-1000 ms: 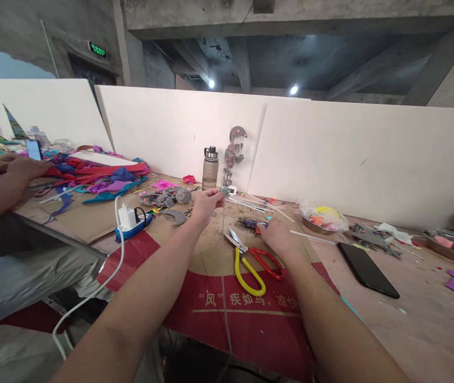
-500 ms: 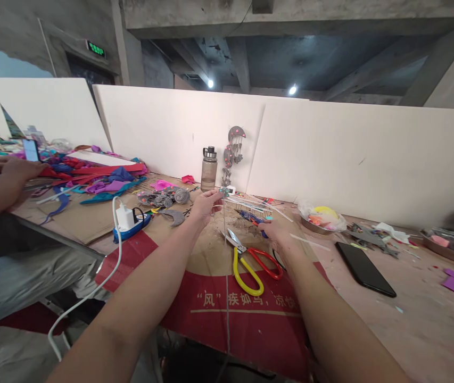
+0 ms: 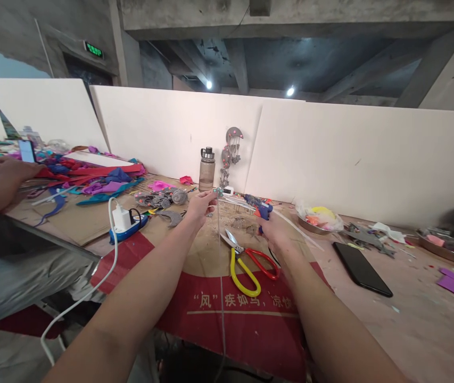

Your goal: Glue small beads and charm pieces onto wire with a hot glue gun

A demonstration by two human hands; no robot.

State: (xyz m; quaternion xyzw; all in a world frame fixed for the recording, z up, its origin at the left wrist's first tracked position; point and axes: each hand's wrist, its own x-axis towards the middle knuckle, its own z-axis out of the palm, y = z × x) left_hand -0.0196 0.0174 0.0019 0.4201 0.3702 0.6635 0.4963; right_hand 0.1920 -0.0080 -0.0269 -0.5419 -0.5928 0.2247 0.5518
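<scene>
My left hand (image 3: 201, 207) pinches a small teal-green piece (image 3: 219, 191), too small to make out further. A thin grey cord (image 3: 222, 303) hangs straight down from it, past the table's front edge. In my right hand (image 3: 277, 234) is a blue glue gun (image 3: 259, 206) with an orange trigger, its nozzle pointing left and slightly up toward the pinched piece, apart from it. A pale glue stick (image 3: 304, 234) sticks out behind the gun. Scissors (image 3: 246, 272) with one yellow and one red handle lie partly spread on the cardboard between my forearms.
Behind my hands stand a water bottle (image 3: 207, 169) and a grey moon-shaped hanging ornament (image 3: 233, 139). A black phone (image 3: 362, 268) and a bowl (image 3: 318, 229) are to the right. Leftward sit a blue power strip (image 3: 129, 229), felt scraps (image 3: 118, 175) and another person's hand (image 3: 21, 169).
My right hand has raised the glue gun from low over the cardboard, turning its nozzle slightly up. My left hand stays nearly in place with the piece and cord.
</scene>
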